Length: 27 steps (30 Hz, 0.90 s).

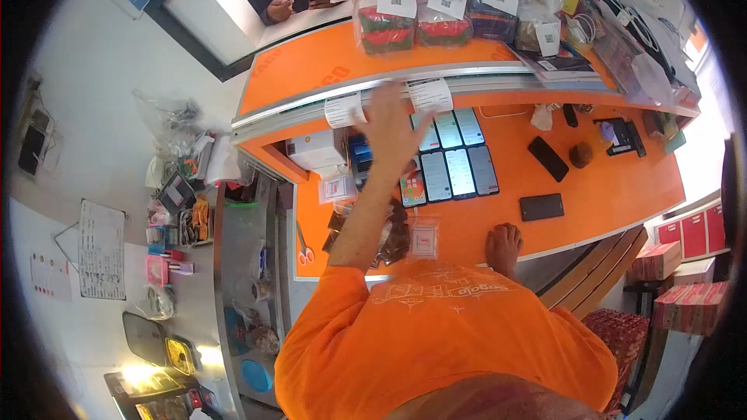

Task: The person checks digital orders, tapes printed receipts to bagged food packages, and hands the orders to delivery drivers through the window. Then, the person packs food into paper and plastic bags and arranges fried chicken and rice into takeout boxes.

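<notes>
Hands are set well apart. On the orange bench (615, 187), the right hand (504, 246) is rested with curled fingers, nearer than the phone group (459, 169) and to its right; whether anything is held cannot be told. A clear packet (424, 241) is laid nearer than the phone group. Beyond the phone group, leftward, the left hand (391, 126), blurred, is raised, spread wide and empty, between two white labels (429, 95). Farther beyond the phone group, wrapped parcels (386, 25) are lined up.

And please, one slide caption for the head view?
Left hand raised near two white slips, right hand on the orange desk, where phones lie in rows.
</notes>
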Motion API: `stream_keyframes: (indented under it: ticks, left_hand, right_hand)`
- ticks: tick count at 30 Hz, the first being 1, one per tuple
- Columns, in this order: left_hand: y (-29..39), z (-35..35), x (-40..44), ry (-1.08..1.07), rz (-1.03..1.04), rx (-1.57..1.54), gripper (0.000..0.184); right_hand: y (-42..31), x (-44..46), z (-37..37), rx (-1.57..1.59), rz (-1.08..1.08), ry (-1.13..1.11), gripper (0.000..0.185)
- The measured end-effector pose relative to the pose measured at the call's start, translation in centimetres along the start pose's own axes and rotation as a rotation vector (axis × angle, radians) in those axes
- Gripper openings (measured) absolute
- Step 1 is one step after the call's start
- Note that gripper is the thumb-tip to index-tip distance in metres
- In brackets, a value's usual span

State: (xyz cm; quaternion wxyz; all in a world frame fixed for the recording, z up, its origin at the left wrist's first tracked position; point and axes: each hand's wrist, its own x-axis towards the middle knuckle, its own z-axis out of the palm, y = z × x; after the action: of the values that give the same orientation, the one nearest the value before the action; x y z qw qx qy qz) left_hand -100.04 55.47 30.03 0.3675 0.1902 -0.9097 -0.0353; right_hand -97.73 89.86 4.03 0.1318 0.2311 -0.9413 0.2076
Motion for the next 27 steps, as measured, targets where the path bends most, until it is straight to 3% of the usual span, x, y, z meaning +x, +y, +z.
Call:
stream_keyframes:
  ticks: [1, 4, 14, 17, 21, 23, 27]
  left_hand:
    - [1.3, 0.9, 0.1, -0.046, 0.086, -0.075, 0.079]
    - [3.4, 3.0, 0.4, -0.032, 0.04, -0.087, 0.077]
    - [2.3, 3.5, -0.4, -0.007, 0.076, -0.118, 0.079]
    - [2.4, 4.1, -3.0, 0.228, 0.011, -0.266, 0.082]
    - [3.8, 2.5, -0.5, 0.19, 0.161, -0.327, 0.082]
    - [5.4, 0.3, 4.5, 0.105, 0.303, -0.345, 0.08]
    - [7.7, 0.1, 13.9, 0.159, 0.505, -0.186, 0.079]
  right_hand:
    - [0.1, 0.0, 0.1, 0.019, 0.012, -0.009, 0.025]
    - [0.6, -0.9, 0.5, -0.008, 0.046, -0.001, 0.026]
    - [1.0, -0.7, 1.1, -0.003, 0.019, 0.07, 0.021]
    - [0.6, -0.6, 0.6, 0.036, 0.06, 0.041, 0.02]
    - [1.0, -1.0, 1.5, -0.012, 0.042, 0.073, 0.021]
    - [1.1, -0.9, 1.4, -0.019, 0.032, 0.096, 0.021]
    - [1.0, -0.8, 1.0, 0.021, 0.067, 0.066, 0.023]
